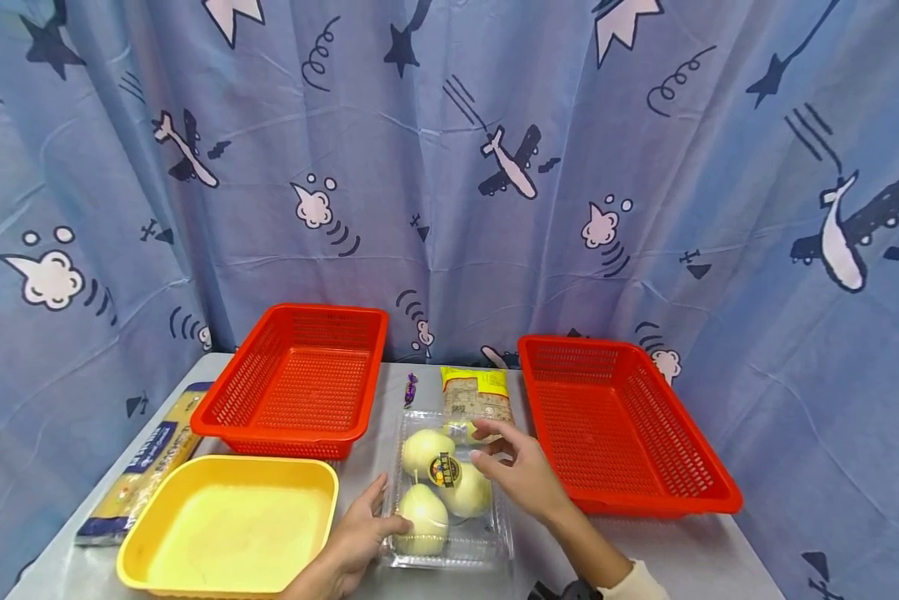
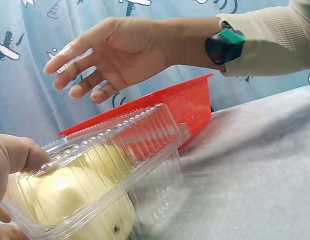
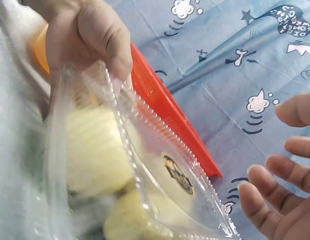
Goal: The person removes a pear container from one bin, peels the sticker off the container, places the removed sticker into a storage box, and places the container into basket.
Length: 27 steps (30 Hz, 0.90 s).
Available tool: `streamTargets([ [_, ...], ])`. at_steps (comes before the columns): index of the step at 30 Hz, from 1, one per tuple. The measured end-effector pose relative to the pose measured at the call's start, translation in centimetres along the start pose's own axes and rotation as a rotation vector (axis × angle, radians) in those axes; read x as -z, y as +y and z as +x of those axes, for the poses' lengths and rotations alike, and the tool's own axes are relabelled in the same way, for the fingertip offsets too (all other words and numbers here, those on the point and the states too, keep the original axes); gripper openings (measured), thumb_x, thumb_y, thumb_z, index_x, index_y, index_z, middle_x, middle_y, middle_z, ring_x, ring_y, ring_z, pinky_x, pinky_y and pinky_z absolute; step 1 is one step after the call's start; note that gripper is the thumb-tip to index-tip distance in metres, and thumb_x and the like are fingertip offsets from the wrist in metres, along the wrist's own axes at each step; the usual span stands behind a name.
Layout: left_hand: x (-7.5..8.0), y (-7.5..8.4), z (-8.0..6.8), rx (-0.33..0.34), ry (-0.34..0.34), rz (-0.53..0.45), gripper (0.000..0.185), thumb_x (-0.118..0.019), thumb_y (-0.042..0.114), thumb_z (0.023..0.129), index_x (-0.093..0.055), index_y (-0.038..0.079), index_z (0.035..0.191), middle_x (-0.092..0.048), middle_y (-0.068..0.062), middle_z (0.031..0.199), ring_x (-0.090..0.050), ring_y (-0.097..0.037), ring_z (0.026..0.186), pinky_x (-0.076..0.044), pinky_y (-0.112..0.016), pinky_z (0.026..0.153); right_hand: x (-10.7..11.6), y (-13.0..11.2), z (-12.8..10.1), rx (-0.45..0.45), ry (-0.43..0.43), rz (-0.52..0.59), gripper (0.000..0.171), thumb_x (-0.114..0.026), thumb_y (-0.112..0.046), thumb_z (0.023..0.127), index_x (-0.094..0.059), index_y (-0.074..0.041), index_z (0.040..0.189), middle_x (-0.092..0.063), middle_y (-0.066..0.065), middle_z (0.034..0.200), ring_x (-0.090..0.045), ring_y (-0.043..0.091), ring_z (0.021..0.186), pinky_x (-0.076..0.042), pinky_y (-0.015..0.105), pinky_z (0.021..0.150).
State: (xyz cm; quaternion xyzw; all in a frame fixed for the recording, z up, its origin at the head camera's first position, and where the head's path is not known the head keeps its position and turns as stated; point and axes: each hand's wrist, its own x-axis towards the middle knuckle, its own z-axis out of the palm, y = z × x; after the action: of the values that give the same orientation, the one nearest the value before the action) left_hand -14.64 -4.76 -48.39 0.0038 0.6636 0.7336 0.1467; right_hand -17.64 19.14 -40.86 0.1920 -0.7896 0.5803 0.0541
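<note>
A clear plastic clamshell box (image 1: 482, 550) holding several pale yellow pears (image 1: 423, 512) sits in the middle of the table, its lid down. A round dark sticker (image 1: 444, 471) marks the lid. My left hand (image 1: 359, 529) grips the box's near left side, thumb on the lid and fingers along the side, as the left wrist view also shows at the thumb (image 2: 25, 155). Above the box's right side hovers my right hand (image 1: 520, 471), fingers spread and slightly bent, holding nothing. It hides part of the far pears in the head view.
Red baskets stand at back left (image 1: 377, 375) and right (image 1: 629, 433). A yellow basin (image 1: 224, 525) is left of the box, beside a long yellow-and-blue packet (image 1: 145, 454). Behind the box lie a purple-wrapped candy (image 1: 410, 390) and a yellow-topped bag (image 1: 479, 392). A patterned curtain (image 1: 434, 167) hangs behind.
</note>
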Motion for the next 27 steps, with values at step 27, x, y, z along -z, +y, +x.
streamTargets([
  [27,0.0,-0.2,0.1,0.018,-0.007,-0.023,0.098,-0.066,0.000,0.075,-0.006,-0.003,0.152,-0.005,-0.039,0.149,-0.006,-0.055,0.135,-0.017,-0.069,0.101,-1.0,2.7,3.5,0.132,-0.273,-0.181,0.041,-0.068,0.004,0.085,-0.059,0.005,0.125,-0.061,0.023,0.107,-0.059,0.026,0.077,-0.052,0.033,0.064],
])
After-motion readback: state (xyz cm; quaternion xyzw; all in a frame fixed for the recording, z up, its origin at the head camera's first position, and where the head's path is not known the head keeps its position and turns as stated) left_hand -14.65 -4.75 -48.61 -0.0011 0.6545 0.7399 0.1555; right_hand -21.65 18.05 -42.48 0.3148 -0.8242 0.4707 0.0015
